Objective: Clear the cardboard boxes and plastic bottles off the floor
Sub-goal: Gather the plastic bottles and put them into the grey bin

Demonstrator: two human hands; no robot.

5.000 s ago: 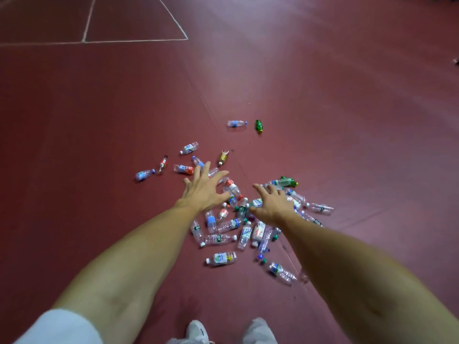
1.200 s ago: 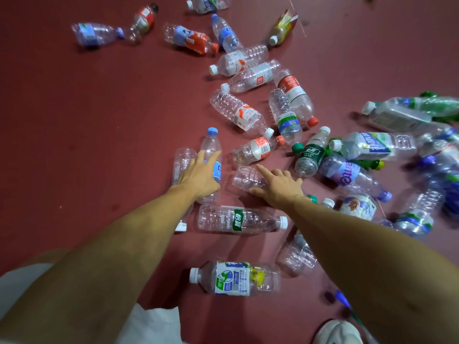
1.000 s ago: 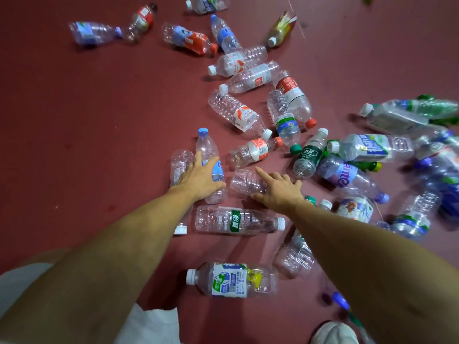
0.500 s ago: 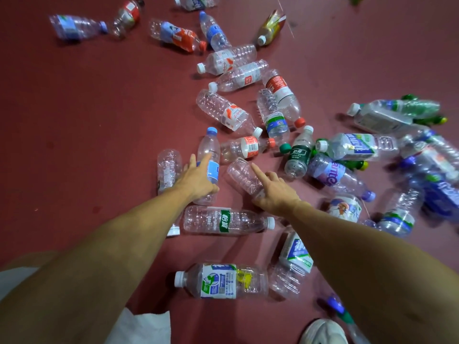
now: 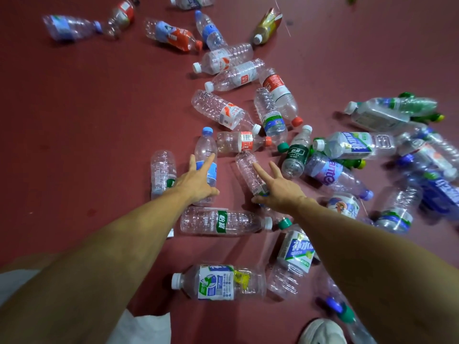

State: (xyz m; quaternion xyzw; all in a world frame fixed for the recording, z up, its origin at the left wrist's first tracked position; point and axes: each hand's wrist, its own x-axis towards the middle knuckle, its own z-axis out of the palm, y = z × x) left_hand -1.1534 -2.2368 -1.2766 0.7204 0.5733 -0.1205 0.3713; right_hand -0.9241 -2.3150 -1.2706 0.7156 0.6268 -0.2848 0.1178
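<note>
Fingers (image 5: 207,161) of my left hand (image 5: 196,181) lay straight and spread over the blue bottle (image 5: 206,145), with the thumb down its right side and nothing closed round it yet. I kept them flat, I think, to stop the light, round thing rolling off before I could wrap it. My right hand (image 5: 280,187) was much the same: the index finger stretched along the clear bottle (image 5: 244,162), the thumb beside its lower end, no grip taken.

Both bottles lay on their sides on the red floor (image 5: 87,120) near the middle of the frame, with a strip of floor between them, so one per hand made sense. A green-label bottle (image 5: 218,220) lay crosswise just below my wrists. The other bottles (image 5: 233,78) were strewn from the top edge down to the right edge, several overlapping on the right. No cardboard boxes showed.

With so many down, I judged the clearing barely begun. Empty bottles dent and slip, so each wanted a full wrap round its middle before lifting.
</note>
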